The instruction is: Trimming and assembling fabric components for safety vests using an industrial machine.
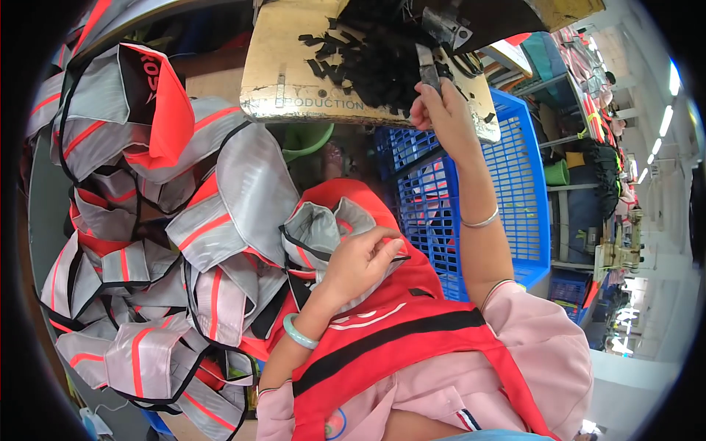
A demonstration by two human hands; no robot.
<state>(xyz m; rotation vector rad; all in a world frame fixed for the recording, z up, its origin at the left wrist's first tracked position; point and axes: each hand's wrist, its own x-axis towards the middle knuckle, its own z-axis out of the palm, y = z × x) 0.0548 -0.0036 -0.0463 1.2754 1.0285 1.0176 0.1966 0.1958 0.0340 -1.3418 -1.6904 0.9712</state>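
My left hand (pixel 362 266) lies over a small grey fabric piece (pixel 312 229) with black edging and an orange-red stripe, held against the red apron (pixel 401 323) on my lap. Its fingers are close together, and their undersides are hidden. My right arm reaches to the right part of the pale machine table (pixel 287 73). There my right hand (pixel 446 114) is closed on a flat grey metal blade (pixel 426 66), whose kind I cannot make out. Beside the blade is a heap of short black strips (pixel 368 62), under the dark machine head (pixel 446 31).
Grey pieces (pixel 140 353) with orange-red stripes and black edging are piled on the left. A blue plastic basket (pixel 526 184) stands right of the table, and a green bin (pixel 305 138) sits below it. Loaded shelves (pixel 570 158) line the right side.
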